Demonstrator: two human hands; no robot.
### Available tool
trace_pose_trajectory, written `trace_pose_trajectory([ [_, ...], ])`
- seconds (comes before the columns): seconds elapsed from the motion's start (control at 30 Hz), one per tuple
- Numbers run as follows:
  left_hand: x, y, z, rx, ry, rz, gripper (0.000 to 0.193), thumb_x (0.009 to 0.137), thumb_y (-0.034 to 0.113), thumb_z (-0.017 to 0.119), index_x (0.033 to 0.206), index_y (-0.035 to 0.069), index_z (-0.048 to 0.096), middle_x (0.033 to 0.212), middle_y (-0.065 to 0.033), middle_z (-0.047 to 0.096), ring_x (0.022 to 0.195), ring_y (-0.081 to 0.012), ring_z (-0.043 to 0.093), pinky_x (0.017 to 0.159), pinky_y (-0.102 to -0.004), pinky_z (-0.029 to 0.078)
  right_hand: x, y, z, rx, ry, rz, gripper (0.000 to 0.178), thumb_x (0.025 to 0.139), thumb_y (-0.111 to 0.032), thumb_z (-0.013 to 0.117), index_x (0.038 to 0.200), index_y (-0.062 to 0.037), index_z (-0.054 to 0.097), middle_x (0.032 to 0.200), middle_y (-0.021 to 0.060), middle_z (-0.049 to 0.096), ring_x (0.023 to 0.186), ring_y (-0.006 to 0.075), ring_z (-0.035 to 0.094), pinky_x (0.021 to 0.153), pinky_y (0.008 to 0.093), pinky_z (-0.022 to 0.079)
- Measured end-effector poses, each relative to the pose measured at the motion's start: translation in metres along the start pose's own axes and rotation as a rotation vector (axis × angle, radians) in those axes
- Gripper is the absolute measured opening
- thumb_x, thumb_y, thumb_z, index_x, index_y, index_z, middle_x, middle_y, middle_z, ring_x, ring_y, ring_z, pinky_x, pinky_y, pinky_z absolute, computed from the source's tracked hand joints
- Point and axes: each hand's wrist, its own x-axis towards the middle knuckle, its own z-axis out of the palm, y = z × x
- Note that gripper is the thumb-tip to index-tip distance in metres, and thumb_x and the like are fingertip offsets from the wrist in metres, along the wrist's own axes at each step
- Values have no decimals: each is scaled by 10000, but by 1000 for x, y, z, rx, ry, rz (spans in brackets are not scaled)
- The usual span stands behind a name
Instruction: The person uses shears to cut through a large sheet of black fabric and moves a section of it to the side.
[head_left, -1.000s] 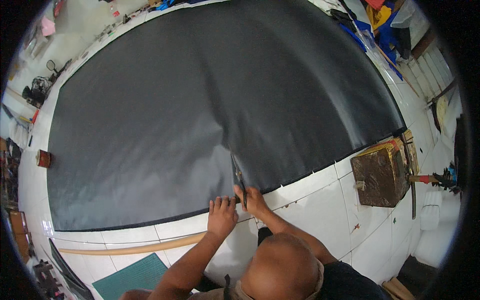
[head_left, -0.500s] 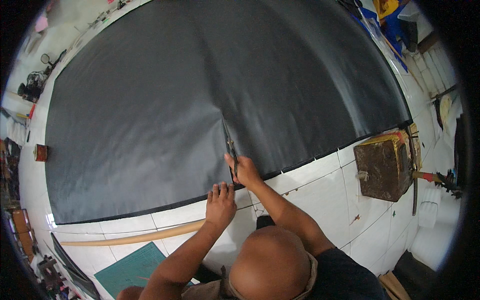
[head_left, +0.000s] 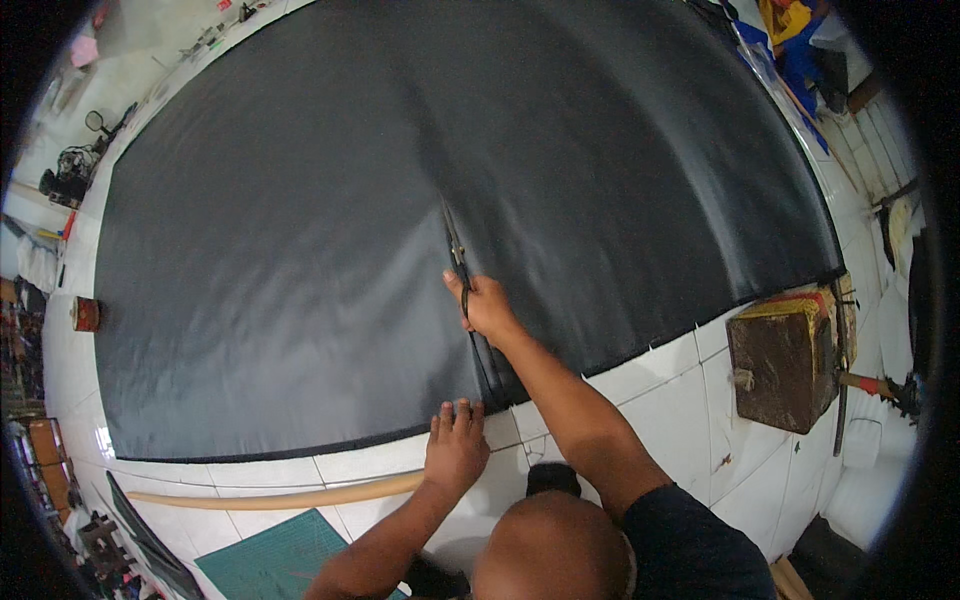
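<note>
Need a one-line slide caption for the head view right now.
Black leather-like sheet slit from its near edge: right hand holding the scissors, left hand at that edge.

Soft glare on the black sheet (head_left: 560,190), blackened fisheye corners

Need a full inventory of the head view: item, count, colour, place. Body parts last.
Sheet: 1, black, spread over the floor, slit from its near edge
Scissors: 1 pair, dark, at the slit's far end
Tin: 1, reddish-brown, sheet's left edge
Block: 1, brown and yellow, near right corner of the sheet
Pole: 1, tan, on the floor near the sheet's near edge
Mat: 1, green, lower left
Floor tiles: many, white, around the sheet
Rim clutter: uncountable, mixed colours, left and right sides
Left hand: 1, bare, fingertips at the sheet's near edge
Right hand: 1, bare, gripping the scissors
Head: 1, bottom centre
Sleeve: 1, dark, lower right
</note>
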Motion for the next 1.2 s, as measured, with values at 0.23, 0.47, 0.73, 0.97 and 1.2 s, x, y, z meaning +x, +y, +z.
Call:
trace_pose_trajectory([
  [0.23, -2, -1, -1, 11, -61, 16, 611, 836, 264, 621, 1387, 68, 443, 1419, -214, 405, 1273, -456, 427, 1057, -545, 372, 82, -45, 1, 23, 3, 7, 652, 838, -646, 599, 657, -22, 541, 539, 98, 537, 455, 212, 554, 430, 350, 437],
  [0.47, -2, -1, -2, -2, -105, -12, 593, 840, 253, 616, 1383, 75, 459, 1424, -209, 408, 1293, -449, 413, 1059, -540, 373, 138, -84, 6, 98, 1, -43, 535, 913, -513, 596, 567, -141, 430, 500, 3, 423, 423, 121, 439, 397, 299, 373],
  [0.73, 0, -2, -9, -63, -146, -46, 612, 836, 249, 621, 1401, 89, 447, 1465, -189, 364, 1325, -465, 366, 1068, -564, 350, 178, -123, 2, 134, -61, 4, 520, 889, -508, 631, 587, -121, 459, 533, 11, 460, 447, 125, 448, 426, 285, 382],
  [0.97, 10, -1, -27, -81, -217, -9, 591, 859, 254, 556, 1390, 29, 429, 1419, -231, 394, 1257, -470, 440, 1029, -578, 384, 236, -140, 6, 191, -44, -45, 499, 866, -501, 667, 650, -82, 505, 560, 23, 481, 458, 133, 463, 432, 290, 392],
  [1.2, 171, -88, -108, -437, 309, -240, 475, 840, 236, 630, 1245, 14, 520, 1185, -240, 555, 1116, -411, 512, 969, -480, 414, 243, -140, 6, 190, -77, -12, 481, 854, -487, 685, 690, -65, 521, 577, 35, 494, 469, 145, 481, 434, 291, 402],
])
